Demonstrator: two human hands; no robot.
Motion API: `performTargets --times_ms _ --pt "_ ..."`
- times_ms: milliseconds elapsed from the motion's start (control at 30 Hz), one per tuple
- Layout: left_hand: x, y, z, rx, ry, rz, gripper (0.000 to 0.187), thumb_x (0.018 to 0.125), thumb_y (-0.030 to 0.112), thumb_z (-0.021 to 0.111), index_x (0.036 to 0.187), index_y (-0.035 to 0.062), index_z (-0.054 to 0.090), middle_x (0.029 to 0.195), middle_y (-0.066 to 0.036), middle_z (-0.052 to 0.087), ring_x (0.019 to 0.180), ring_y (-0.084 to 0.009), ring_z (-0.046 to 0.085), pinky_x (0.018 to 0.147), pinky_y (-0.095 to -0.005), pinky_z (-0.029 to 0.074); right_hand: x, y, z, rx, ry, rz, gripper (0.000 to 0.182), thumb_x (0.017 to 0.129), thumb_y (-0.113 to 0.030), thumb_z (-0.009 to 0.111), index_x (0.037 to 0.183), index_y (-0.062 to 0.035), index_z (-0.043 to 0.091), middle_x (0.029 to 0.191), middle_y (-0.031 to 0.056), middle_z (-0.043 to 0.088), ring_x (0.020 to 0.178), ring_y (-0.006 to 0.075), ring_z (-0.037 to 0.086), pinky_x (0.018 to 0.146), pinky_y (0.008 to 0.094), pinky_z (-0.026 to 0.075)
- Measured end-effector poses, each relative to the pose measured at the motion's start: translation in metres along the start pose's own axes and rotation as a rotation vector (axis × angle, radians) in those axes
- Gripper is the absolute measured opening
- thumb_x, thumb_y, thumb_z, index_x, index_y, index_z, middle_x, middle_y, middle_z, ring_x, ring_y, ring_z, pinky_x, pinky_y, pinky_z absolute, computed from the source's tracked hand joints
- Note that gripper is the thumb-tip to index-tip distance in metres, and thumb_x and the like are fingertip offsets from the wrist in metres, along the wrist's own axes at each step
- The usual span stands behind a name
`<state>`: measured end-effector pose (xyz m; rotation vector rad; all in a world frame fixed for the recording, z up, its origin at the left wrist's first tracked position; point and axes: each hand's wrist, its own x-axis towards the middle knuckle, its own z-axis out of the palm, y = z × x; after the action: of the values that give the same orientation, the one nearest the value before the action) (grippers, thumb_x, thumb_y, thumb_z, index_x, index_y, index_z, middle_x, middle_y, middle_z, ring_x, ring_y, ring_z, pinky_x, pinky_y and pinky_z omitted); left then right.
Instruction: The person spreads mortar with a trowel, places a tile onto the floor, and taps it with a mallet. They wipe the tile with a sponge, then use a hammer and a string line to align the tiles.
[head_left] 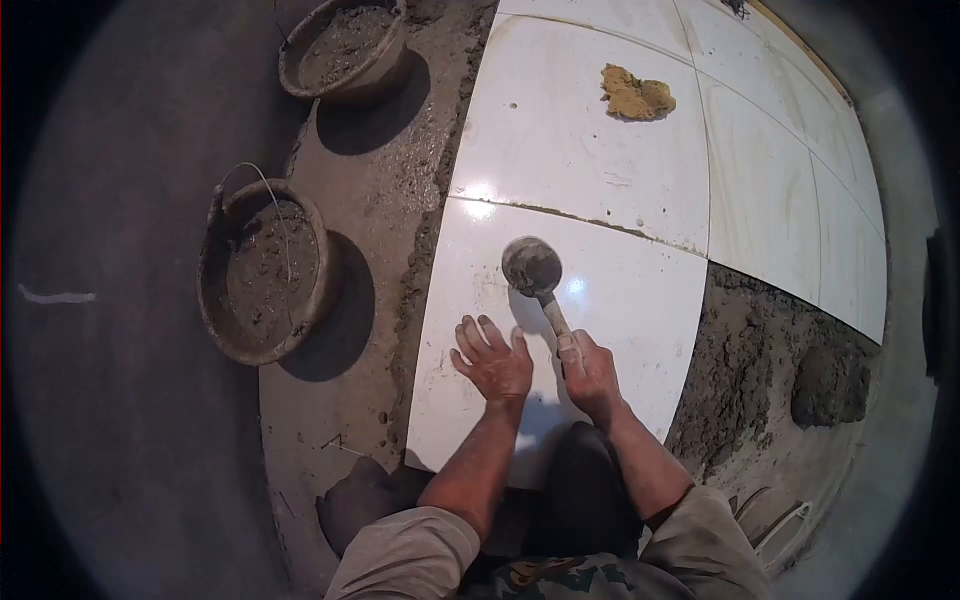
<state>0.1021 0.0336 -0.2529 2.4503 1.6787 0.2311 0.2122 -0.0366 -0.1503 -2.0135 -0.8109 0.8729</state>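
Mallet head (532,267) forward of right hand (590,378)

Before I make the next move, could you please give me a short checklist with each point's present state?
1. Mallet gripped in the right hand: ok.
2. Left hand apart from the mallet's head: ok, it is off to one side.
3. Sponge off the near tile: ok, it lies on the tile beyond.
4. Near tile level with its neighbours: cannot tell from this view.
5. Bed at right covered: not ok, it lies bare.
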Motion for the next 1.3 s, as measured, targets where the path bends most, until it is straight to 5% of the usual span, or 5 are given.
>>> performTargets --times_ms 167,333,733,833,1300 --pt "0.01 -0.002 -0.008 -0.015 -0.048 0.025 0.067 0.092 0.035 0.053 0.142 -0.0015 0.027 0.147 -0.021 0.025 0.14 -0.0355 0.019 0.109 -0.0583 0.019 0.006 -0.049 -0.014 0.137 0.099 -0.292 0.035 0.1 -0.032 0.04 0.084 -0.0016 0.051 0.06 0.0045 0.053 0.054 0.0114 0.052 0.047 0.0301 0.039" --pt "0.012 -0.003 -0.008 -0.07 -0.1 0.056 0.067 0.094 0.034 0.046 0.144 -0.0067 0.024 0.152 -0.026 0.019 0.144 -0.0389 0.012 0.112 -0.0599 0.012 0.039 0.022 0.032 -0.316 -0.106 0.182 0.031 0.097 -0.03 0.043 0.091 -0.0002 0.048 0.07 0.0285 0.056 0.07 0.0523 0.055 0.058 0.0536 0.044" --pt "0.014 -0.004 -0.006 -0.028 -0.115 0.052 0.067 0.095 0.035 0.044 0.145 -0.0057 0.024 0.153 -0.024 0.02 0.143 -0.0379 0.015 0.113 -0.0571 0.013 0.011 -0.037 -0.004 -0.033 0.047 -0.095 0.036 0.097 -0.037 0.045 0.09 -0.0016 0.05 0.059 0.0122 0.053 0.054 0.0267 0.057 0.052 0.0398 0.044" --pt "0.015 -0.006 -0.004 0.021 -0.139 0.092 0.068 0.095 0.036 0.044 0.145 -0.0056 0.024 0.153 -0.024 0.02 0.144 -0.0376 0.015 0.113 -0.0572 0.013 0.011 -0.046 -0.003 0.069 0.126 -0.286 0.039 0.096 -0.039 0.041 0.088 -0.0011 0.048 0.069 0.0228 0.058 0.062 0.0441 0.058 0.055 0.0487 0.046" --pt "0.015 -0.004 -0.004 -0.037 -0.114 0.066 0.068 0.094 0.03 0.046 0.145 -0.0048 0.019 0.153 -0.023 0.017 0.143 -0.0378 0.012 0.113 -0.0577 0.012 -0.012 -0.004 -0.002 -0.299 -0.035 0.069 0.032 0.093 -0.034 0.053 0.087 -0.0022 0.05 0.066 0.023 0.058 0.068 0.0444 0.06 0.06 0.0521 0.046"
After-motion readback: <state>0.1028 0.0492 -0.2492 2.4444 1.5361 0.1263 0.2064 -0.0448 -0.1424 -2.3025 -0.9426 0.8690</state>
